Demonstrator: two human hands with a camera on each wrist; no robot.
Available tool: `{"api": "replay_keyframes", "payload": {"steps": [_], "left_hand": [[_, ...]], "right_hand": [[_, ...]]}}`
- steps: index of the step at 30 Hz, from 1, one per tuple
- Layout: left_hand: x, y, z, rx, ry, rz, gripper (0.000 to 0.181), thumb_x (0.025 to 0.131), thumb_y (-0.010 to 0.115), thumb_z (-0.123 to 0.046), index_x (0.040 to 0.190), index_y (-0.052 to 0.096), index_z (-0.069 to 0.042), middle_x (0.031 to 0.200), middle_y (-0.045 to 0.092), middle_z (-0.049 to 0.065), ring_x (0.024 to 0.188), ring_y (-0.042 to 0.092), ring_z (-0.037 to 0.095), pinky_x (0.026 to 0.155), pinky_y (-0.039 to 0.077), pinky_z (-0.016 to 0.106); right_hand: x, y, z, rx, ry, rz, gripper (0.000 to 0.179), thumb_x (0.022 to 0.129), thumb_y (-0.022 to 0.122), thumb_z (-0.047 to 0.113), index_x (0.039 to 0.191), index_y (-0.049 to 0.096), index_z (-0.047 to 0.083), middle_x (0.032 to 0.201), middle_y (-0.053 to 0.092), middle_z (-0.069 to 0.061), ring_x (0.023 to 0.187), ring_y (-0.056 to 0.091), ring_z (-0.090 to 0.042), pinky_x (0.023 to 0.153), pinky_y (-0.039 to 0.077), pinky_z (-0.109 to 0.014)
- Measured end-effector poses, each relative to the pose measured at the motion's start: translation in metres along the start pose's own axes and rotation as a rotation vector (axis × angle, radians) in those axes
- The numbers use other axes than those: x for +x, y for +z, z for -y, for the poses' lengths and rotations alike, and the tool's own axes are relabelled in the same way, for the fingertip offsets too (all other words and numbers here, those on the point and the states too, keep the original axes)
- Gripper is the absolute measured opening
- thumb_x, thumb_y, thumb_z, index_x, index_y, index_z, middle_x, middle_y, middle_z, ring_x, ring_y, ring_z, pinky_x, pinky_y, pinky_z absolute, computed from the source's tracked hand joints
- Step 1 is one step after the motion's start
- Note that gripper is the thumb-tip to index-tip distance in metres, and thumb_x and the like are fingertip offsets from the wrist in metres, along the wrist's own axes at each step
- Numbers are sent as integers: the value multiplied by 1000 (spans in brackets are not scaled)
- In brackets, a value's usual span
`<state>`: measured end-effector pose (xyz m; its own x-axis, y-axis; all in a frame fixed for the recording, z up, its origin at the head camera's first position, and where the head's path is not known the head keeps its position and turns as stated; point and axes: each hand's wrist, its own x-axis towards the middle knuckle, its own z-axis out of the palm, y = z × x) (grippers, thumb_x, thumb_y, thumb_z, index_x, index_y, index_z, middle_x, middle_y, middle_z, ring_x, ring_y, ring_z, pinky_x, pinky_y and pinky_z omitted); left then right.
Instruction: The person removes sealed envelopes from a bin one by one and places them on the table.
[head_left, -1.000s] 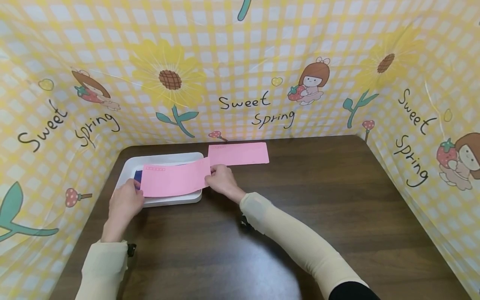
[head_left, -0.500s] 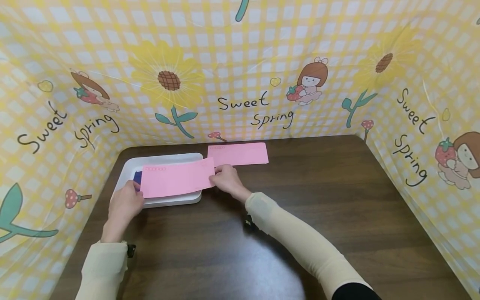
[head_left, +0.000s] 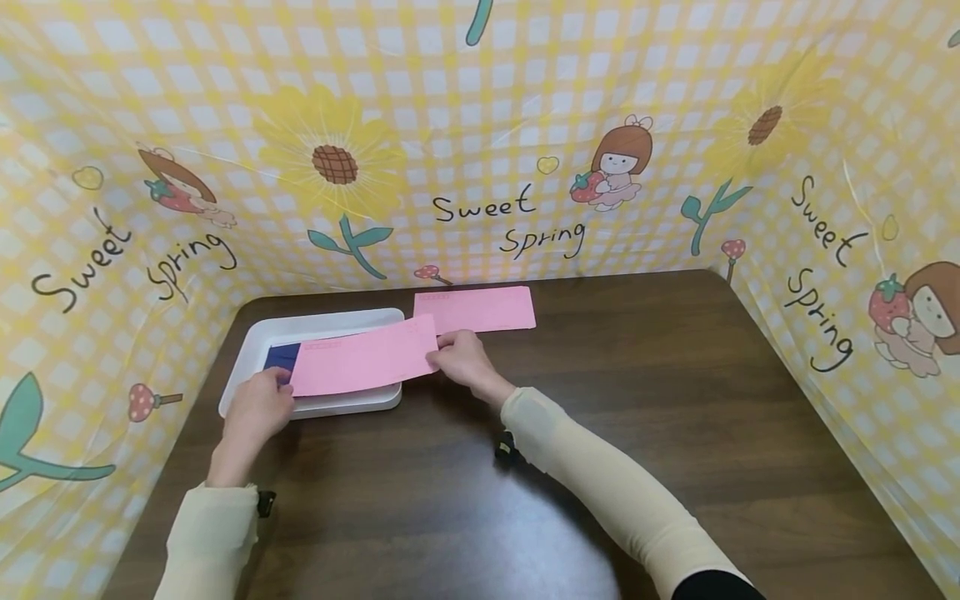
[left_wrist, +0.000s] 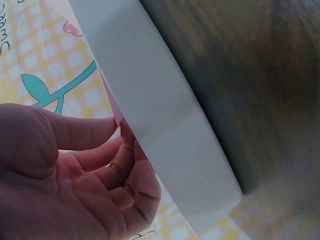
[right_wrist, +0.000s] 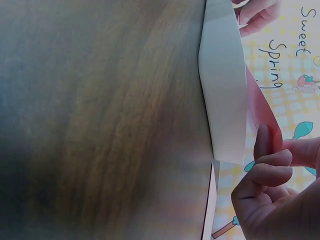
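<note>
A pink envelope [head_left: 367,357] slants over the white tray [head_left: 255,343], its right end past the tray's rim. My right hand [head_left: 463,358] pinches that right end between thumb and fingers, and in the right wrist view the paper curves up to the fingertips [right_wrist: 270,142]. At the near left corner of the envelope is my left hand [head_left: 258,406]; the left wrist view shows its thumb and forefinger meeting on a pink corner [left_wrist: 114,105] beside the tray wall. A dark blue flat piece [head_left: 281,357] peeks out beneath the envelope, in the tray.
A second pink envelope [head_left: 487,309] lies at the back of the brown table [head_left: 637,367], right of the tray. A yellow checked cloth [head_left: 480,125] printed with flowers and words walls the table on the back and both sides.
The held envelope has slid to the right, with the right hand moving rightward. The left hand has shifted slightly right too. More of the dark blue piece shows.
</note>
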<state>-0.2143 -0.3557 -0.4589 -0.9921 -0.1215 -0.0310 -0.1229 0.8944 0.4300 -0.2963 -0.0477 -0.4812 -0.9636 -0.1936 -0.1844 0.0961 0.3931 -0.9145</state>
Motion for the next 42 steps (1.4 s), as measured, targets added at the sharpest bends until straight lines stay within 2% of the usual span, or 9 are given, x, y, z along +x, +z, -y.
{"api": "replay_keyframes", "payload": {"steps": [5,16,19,23,25,28,32,35,42], "left_hand": [[0,1,-1,3,19,13,37,100,52,-5,127,59,20,125,59,44,117,55,64,96,45,69],[-2,3,-1,-9,23,30,29,100,53,-3,117,64,18,115,64,41,97,60,53,86,49,63],[-5,3,2,13,33,-19,29,98,54,-2,116,64,18,114,63,41,102,59,56,89,47,65],[-9,1,5,66,-25,-107,36,99,52,-3,126,60,20,126,50,45,116,47,64,93,41,73],[-11,-2,8,92,-61,-124,40,98,51,-5,129,55,21,132,44,46,120,41,67,93,38,77],[-13,-7,12,124,-64,-109,41,96,50,-6,123,50,25,128,42,46,119,40,67,90,38,79],[-17,-8,20,147,-36,-80,38,92,51,-7,107,46,28,110,44,43,109,44,64,85,40,75],[-18,-5,25,151,-50,-52,42,94,53,-9,108,44,30,107,42,42,108,43,63,87,39,75],[-19,-4,31,136,-79,-2,50,102,54,-14,118,40,32,118,37,45,116,41,65,93,35,79]], "right_hand": [[0,-3,-3,26,30,4,12,96,73,10,104,77,1,79,66,-12,61,55,-19,52,44,-28],[-5,-12,-7,93,65,34,7,96,75,10,95,77,4,77,63,-11,64,54,-20,55,46,-30],[-4,-14,-9,97,62,34,7,96,74,10,96,77,4,77,63,-10,63,54,-19,55,47,-30],[-3,-15,-12,104,67,29,7,95,74,9,98,77,3,75,62,-8,63,53,-18,55,47,-30],[-3,-16,-12,109,72,28,8,95,75,9,99,76,2,75,62,-8,63,53,-18,55,47,-30],[-3,-18,-14,110,77,21,7,95,75,9,98,76,2,75,62,-7,63,54,-18,55,47,-30],[-2,-19,-17,112,86,10,7,96,75,10,97,76,3,75,63,-7,64,54,-19,55,47,-30],[-1,-20,-20,114,88,5,7,96,75,10,98,76,3,76,63,-7,65,55,-19,55,48,-30],[-2,-26,-23,117,79,4,6,95,75,10,95,75,3,74,63,-7,65,55,-18,56,48,-30]]}}
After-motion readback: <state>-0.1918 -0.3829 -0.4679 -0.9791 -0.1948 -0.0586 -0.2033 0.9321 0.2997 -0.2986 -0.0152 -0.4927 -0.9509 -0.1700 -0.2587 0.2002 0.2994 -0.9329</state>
